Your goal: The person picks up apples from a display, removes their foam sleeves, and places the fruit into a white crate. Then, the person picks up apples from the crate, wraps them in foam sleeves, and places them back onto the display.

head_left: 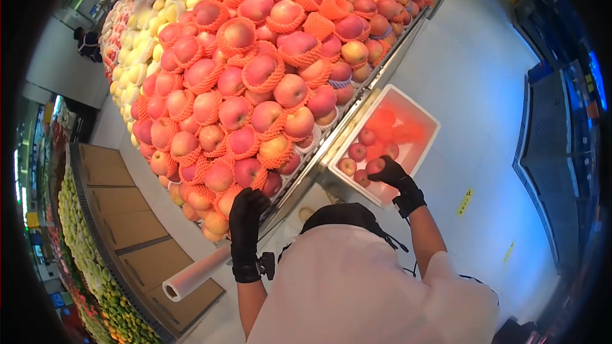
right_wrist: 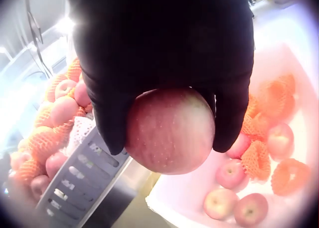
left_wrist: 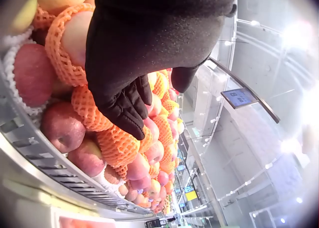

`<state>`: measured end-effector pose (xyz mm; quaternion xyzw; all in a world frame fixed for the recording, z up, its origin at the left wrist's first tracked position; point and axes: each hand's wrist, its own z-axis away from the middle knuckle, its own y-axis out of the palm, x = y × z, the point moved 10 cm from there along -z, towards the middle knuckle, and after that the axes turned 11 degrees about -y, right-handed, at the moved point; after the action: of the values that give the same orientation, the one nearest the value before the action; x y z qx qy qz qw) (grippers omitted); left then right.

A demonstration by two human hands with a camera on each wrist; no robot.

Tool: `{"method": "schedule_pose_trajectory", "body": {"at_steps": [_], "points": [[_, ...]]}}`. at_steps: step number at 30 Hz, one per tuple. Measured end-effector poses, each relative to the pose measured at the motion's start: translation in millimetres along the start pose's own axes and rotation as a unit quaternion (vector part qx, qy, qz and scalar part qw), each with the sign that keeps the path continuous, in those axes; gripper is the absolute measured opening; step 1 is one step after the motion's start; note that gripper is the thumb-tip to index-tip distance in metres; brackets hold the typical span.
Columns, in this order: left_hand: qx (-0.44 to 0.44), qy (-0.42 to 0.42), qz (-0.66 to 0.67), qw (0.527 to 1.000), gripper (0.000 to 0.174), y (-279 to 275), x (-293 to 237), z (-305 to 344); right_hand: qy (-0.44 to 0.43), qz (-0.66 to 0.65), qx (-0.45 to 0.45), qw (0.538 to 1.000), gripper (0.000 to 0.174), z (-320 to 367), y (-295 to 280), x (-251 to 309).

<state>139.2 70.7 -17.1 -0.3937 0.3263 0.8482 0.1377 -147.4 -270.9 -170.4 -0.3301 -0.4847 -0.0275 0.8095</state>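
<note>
My right hand (head_left: 396,176), in a black glove, grips a red apple (right_wrist: 169,130) between thumb and fingers. It is over the near end of a white foam box (head_left: 422,140). Inside that box lie several loose apples (right_wrist: 232,173) and orange foam nets (right_wrist: 290,176). My left hand (head_left: 247,216), gloved too, hovers at the near corner of a big heap of apples (head_left: 234,113), many in orange nets. Its fingers (left_wrist: 130,111) are loosely bent with the thumb apart, and nothing shows in its grasp. A netted apple (left_wrist: 75,38) sits close beside it.
A slotted grey rail (left_wrist: 55,163) edges the apple display next to the box. A roll of clear bags (head_left: 194,274) juts out left of my left arm. Pale yellow fruit (head_left: 137,57) lies beyond the apples. Wooden cabinets (head_left: 137,223) stand at the left.
</note>
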Motion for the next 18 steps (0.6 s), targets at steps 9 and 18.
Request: {"method": "schedule_pose_trajectory", "body": {"at_steps": [9,18], "points": [[-0.030,-0.041,-0.014,0.999,0.039,12.0,8.9,-3.1,0.166,0.038,-0.051,0.984,0.093,8.4,-6.6,-97.0],[-0.053,-0.065,-0.025,0.996,0.037,8.9,17.5,-6.2,0.224,0.132,-0.090,0.961,0.093,-2.4,8.2,-188.1]]}}
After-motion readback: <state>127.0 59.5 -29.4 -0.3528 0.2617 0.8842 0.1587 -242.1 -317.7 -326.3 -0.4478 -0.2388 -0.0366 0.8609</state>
